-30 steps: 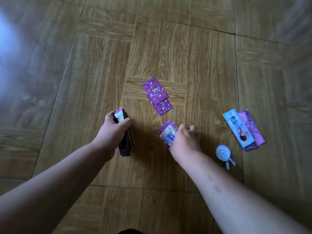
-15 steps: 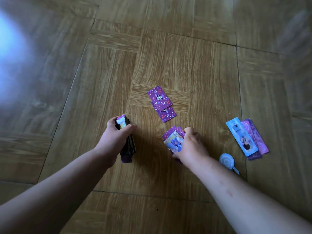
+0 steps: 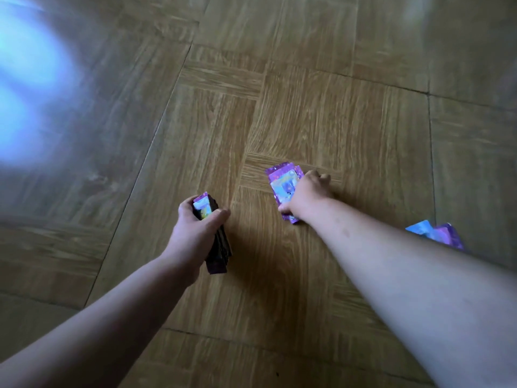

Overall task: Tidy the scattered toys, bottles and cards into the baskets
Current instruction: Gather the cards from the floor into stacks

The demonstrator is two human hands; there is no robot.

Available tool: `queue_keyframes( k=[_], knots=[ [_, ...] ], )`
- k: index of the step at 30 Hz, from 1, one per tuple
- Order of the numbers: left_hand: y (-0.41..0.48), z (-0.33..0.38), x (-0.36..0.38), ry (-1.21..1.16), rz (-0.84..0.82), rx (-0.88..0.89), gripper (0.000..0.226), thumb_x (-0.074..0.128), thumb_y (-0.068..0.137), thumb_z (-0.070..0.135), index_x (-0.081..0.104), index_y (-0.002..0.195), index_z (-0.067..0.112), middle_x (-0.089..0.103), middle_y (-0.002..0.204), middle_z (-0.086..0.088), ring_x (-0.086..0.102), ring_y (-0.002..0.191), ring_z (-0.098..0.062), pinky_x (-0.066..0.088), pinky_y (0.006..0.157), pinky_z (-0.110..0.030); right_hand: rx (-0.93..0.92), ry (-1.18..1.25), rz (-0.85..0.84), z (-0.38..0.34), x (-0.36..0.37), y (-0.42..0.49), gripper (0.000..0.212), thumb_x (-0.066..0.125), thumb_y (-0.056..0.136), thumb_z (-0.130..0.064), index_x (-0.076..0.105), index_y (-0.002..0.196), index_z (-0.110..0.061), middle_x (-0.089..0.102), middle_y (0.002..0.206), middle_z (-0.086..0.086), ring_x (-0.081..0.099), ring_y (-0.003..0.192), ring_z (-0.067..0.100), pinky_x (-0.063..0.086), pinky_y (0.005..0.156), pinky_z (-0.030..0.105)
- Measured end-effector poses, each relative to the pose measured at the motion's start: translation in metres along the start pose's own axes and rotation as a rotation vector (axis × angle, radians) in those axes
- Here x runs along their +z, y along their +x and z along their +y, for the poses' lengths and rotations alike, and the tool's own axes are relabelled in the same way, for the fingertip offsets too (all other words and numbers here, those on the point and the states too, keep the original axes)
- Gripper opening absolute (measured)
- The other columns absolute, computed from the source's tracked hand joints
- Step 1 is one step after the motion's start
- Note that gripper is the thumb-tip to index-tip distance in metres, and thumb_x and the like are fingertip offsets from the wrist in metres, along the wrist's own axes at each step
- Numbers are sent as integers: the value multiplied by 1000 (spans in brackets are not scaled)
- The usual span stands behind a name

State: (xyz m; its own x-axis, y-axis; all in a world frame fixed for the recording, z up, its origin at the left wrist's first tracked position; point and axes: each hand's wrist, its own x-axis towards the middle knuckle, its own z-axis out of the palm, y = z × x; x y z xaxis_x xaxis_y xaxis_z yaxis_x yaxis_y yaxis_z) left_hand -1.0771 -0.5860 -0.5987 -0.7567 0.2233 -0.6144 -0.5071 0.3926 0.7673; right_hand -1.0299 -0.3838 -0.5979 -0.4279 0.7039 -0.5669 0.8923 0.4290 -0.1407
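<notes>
Grips thick stack [image 3: 219,254] in left hand [image 3: 194,233], pinches fanned cards [image 3: 284,186] in right hand [image 3: 307,191] low at floor [image 3: 307,107], hands well apart; loose cards [image 3: 444,235] lying beside right forearm.

The lone head-worn camera looked forward and steeply down at the brown wood-patterned tile floor [image 3: 307,113], close above the left hand [image 3: 193,231] and right hand [image 3: 307,194].

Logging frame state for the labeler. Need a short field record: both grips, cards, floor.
left grip: holds thick card stack
right grip: holds small card bunch, down near the floor
loose cards: lying on floor, partly hidden behind right forearm
floor: wood-pattern tiles, bright glare at upper left
</notes>
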Motion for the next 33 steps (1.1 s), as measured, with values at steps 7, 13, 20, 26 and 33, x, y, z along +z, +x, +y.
queue_keyframes(
  k=[7, 13, 20, 26, 33],
  knots=[
    [3, 1, 10, 4, -23, -7, 50, 71, 85, 33, 42, 125, 34, 59, 107, 5, 60, 95, -13, 52, 82, -36, 61, 147, -35, 2, 8, -11, 84, 89, 63, -26, 32, 123, -11, 38, 133, 13, 45, 124, 32, 45, 95, 37],
    [-3, 2, 19, -12, -49, 8, 50, 71, 86, 30, 43, 126, 32, 59, 104, 5, 60, 90, -10, 50, 75, -32, -7, 211, 21, 5, 19, -20, 58, 76, 79, -12, 26, 110, -13, 60, 117, 11, 62, 105, 33, 49, 75, 34],
    [-9, 4, 23, -25, -120, 29, 53, 69, 88, 29, 40, 132, 29, 56, 106, 5, 59, 93, -11, 50, 69, -31, -21, 296, 27, 68, 4, -42, 36, 68, 86, -30, 45, 110, -14, 60, 119, 8, 58, 106, 30, 42, 74, 32],
    [-17, 8, 38, -14, -210, 39, 74, 67, 90, 29, 22, 148, 41, 46, 123, 8, 55, 101, -7, 50, 75, -30, -30, 17, 36, 94, 9, -63, 20, 44, 98, -20, 41, 118, -15, 52, 123, 9, 55, 108, 34, 36, 72, 32],
    [-36, 12, 72, -104, -338, -60, 48, 65, 89, 44, 42, 130, 33, 63, 111, -5, 66, 90, -25, 53, 72, -42, -346, 196, -168, 60, -3, -101, 9, 46, 95, -23, 51, 92, -15, 59, 86, 6, 60, 89, 31, 37, 64, 30]
  ],
)
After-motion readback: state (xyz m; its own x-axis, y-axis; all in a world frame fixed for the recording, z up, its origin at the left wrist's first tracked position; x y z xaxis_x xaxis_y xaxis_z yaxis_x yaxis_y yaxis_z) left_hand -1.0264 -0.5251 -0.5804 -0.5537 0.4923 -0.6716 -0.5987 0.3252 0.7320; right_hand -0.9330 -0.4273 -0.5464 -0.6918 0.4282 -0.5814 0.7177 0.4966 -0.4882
